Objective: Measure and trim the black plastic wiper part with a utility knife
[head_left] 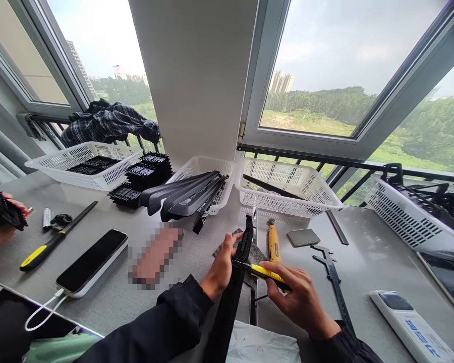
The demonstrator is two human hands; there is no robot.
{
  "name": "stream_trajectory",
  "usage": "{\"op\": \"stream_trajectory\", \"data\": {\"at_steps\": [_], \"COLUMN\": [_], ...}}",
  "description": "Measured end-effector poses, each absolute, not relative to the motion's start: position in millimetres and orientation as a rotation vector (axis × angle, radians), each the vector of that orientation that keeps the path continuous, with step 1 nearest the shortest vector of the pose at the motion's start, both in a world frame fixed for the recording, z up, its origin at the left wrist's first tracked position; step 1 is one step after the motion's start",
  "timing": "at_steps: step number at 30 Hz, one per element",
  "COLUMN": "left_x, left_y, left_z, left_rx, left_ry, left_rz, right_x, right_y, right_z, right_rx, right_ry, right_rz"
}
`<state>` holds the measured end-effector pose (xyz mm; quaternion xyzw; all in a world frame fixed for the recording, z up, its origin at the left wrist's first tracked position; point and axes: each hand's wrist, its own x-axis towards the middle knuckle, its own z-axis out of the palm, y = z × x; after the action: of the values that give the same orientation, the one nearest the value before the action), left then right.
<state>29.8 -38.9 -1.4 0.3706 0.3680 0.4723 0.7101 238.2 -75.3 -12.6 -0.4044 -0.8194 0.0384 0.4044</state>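
Head view: left of the caliper [336, 287], the left hand [221, 265] gripped a long black part [232, 297], while the right hand [299, 293] clasped a yellow-and-black tool [268, 273], its tip at that part.

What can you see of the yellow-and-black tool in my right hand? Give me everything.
The yellow-and-black tool looks like a slim utility knife: a ridged yellow body, probably plastic, with black along its lower side and a narrow dark front end. The right hand grips it, fingers over the top, hiding part of the handle. It slants up to the left in the view, its front end at the long black part beside the left hand; whether the tip touches is unclear.
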Motion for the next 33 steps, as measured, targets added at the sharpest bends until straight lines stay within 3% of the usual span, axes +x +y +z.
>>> {"op": "stream_trajectory", "data": {"at_steps": [16, 23, 33], "left_x": [28.2, 26.4, 28.8], "left_y": [-37.6, -37.6, -32.0], "left_z": [-0.9, -2.9, -2.6], "left_rx": [0.841, 1.16, 1.299], "left_ry": [0.876, 1.032, 1.014], "left_rz": [1.088, 1.21, 1.11], "right_x": [237.0, 238.9, 244.2], "right_y": [-73.9, -70.8, -65.4], "right_z": [-7.0, -11.3, -12.8], "right_rx": [-1.008, -1.065, -1.223], "right_ry": [-2.053, -2.029, -1.927], "right_rz": [0.095, 0.087, 0.12]}}
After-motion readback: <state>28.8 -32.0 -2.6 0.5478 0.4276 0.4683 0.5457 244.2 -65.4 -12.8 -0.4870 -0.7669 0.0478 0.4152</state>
